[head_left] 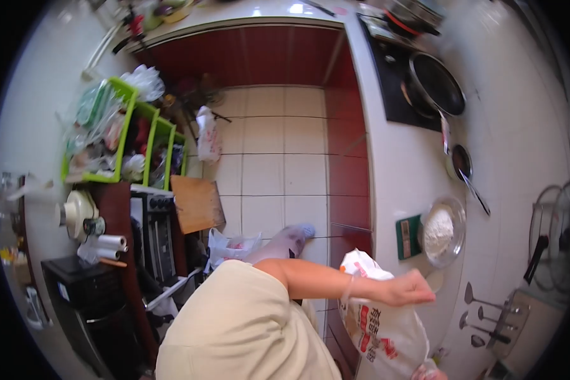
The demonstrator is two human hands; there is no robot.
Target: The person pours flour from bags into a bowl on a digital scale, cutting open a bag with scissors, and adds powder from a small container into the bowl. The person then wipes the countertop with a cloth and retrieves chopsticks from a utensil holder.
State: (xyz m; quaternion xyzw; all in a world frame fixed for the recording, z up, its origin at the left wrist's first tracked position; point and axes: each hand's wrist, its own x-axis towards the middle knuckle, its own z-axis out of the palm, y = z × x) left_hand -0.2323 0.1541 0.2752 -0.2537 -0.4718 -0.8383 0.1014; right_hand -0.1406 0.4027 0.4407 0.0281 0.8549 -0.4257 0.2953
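My left hand is closed in a fist at the upper part of a large white flour bag with red and dark print. The forearm crosses in front of the bag. My right hand shows only in part at the lower frame edge, its fingers around the bag's lower corner. Beyond my left hand, on the white counter, a clear bowl holds a heap of white flour. A dark green kitchen scale lies against the bowl's near side.
A black frying pan rests on the stove. A small pot with a metal utensil stands on the counter. Ladles and spatulas hang by the wall. Green bins, a wooden board and plastic bags occupy the opposite side.
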